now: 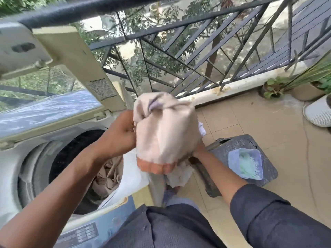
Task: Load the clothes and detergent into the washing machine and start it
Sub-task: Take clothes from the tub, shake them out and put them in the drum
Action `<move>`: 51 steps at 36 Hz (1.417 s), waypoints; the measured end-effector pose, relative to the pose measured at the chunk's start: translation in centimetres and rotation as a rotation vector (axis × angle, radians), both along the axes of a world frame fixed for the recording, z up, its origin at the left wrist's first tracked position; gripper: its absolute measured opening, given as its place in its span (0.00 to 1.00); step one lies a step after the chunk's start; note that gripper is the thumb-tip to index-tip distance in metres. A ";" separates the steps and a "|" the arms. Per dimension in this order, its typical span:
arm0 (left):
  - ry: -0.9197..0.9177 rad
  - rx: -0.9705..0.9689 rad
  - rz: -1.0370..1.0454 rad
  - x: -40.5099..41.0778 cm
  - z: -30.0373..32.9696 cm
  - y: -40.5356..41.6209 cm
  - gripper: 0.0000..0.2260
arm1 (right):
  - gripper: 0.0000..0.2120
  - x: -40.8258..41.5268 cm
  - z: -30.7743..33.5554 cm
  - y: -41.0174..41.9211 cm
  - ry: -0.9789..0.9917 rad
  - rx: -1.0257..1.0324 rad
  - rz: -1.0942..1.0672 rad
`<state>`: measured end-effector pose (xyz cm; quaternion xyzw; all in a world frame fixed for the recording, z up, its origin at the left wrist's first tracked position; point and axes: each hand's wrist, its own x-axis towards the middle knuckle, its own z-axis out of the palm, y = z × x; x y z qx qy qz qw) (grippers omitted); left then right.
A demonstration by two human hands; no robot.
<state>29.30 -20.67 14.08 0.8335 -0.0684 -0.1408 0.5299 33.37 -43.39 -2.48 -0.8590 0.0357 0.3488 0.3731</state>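
Note:
A bundle of cream cloth (165, 130) with an orange edge is lifted at the centre of the head view, just right of the washing machine's open drum (59, 169). My left hand (121, 130) grips the bundle's left side. My right hand (198, 149) holds it from below and is mostly hidden by the cloth. Brownish clothes (109, 174) lie inside the drum, and a white cloth (129, 176) hangs over its rim. The raised lid (59, 97) stands behind. A clear container of pale green detergent (246, 162) sits on a dark stool (238, 144) at the right.
A metal balcony railing (179, 56) runs along the far side, with trees beyond it. Potted plants (275, 88) and a white pot (318, 111) stand at the right on the tiled floor (268, 122). The machine's control panel (84, 231) is near my body.

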 end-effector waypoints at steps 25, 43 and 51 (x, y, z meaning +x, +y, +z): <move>-0.059 0.476 -0.106 1.8 -10.3 -2.7 0.60 | 0.06 0.5 13.4 -0.1 -0.272 0.641 -0.023; 0.003 -0.088 0.247 -0.3 -4.7 -0.4 0.07 | 0.27 2.3 8.8 -5.1 -0.317 0.045 -0.001; 0.087 -0.145 0.047 -1.9 -4.1 0.6 0.06 | 0.61 -0.9 -0.9 -3.2 0.014 -0.191 0.337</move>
